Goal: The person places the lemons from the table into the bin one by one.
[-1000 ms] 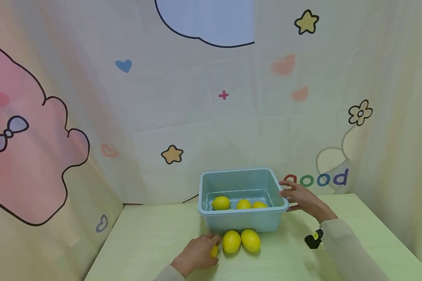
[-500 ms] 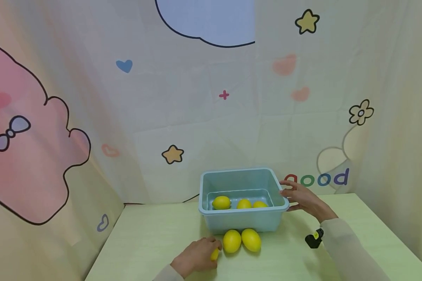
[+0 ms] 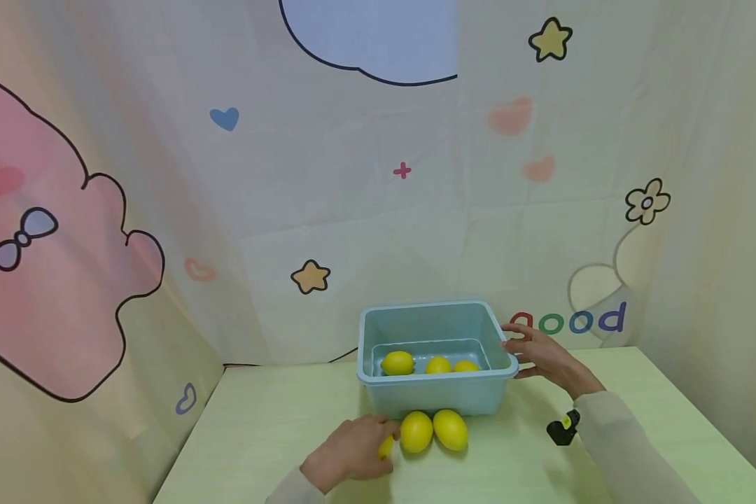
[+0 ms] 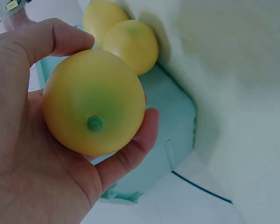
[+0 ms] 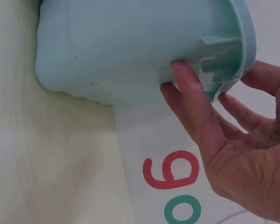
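My left hand point(image 3: 353, 448) curls its thumb and fingers round a yellow lemon point(image 4: 93, 98), low over the table in front of a light blue plastic tub point(image 3: 435, 399). The stem end of that lemon, tinged green, faces the left wrist camera. Just right of this hand, two more lemons lie side by side by the tub's front wall: one lemon point(image 3: 416, 432) nearer the hand, another lemon point(image 3: 450, 430) beyond it. At the tub's right end, my right hand point(image 3: 544, 360) holds the rim, thumb at the edge and fingertips point(image 5: 179, 67) against the outer wall.
Inside the tub sit three lemons, the leftmost lemon point(image 3: 397, 363) showing most fully. The pale wooden table point(image 3: 252, 434) ends at a printed cloth backdrop point(image 3: 353, 196) close behind the tub. A black device point(image 3: 563, 428) is by the right wrist.
My left hand shifts slightly up and left, its fingers still round the lemon. The tub, the right hand and the other lemons stay in place.
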